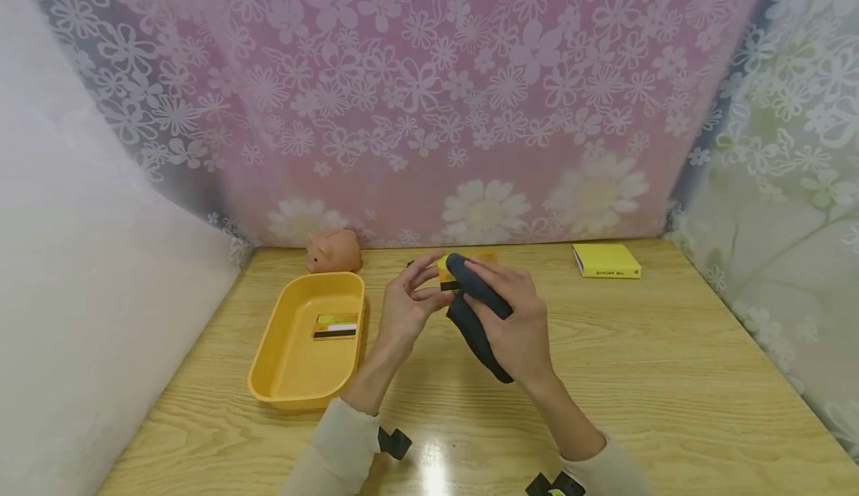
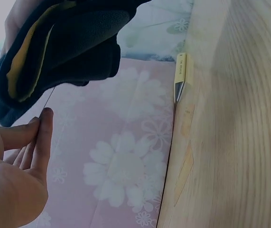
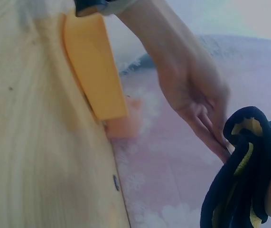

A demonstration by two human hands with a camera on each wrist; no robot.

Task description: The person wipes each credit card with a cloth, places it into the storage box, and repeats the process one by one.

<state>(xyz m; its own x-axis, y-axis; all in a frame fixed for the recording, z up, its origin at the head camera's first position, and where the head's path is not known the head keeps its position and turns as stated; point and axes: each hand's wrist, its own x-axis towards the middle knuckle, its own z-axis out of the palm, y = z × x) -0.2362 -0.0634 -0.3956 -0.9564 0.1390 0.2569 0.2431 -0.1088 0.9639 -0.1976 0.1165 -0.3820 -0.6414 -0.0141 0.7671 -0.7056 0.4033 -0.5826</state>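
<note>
Held up over the table, a yellow bank card (image 1: pixel 450 286) with a black stripe is pinched between the thumb and fingertips of my left hand (image 1: pixel 404 306). My right hand (image 1: pixel 515 318) grips a folded dark cloth (image 1: pixel 478 338), which covers the card's right part. In the left wrist view the card (image 2: pixel 48 98) shows edge-on, running from the fingertips up to the cloth (image 2: pixel 85 52). Yellow shows inside the folds of the cloth (image 3: pixel 230 185) in the right wrist view.
A yellow tray (image 1: pixel 305 377) on the left contains another card (image 1: pixel 335 327). Behind it sits a pink piggy bank (image 1: pixel 335 251). A yellow book (image 1: pixel 607 261) lies at the back right. Orange cards (image 2: pixel 184 173) lie near the table's back edge, and a small dark thing (image 3: pixel 116 183) lies there too.
</note>
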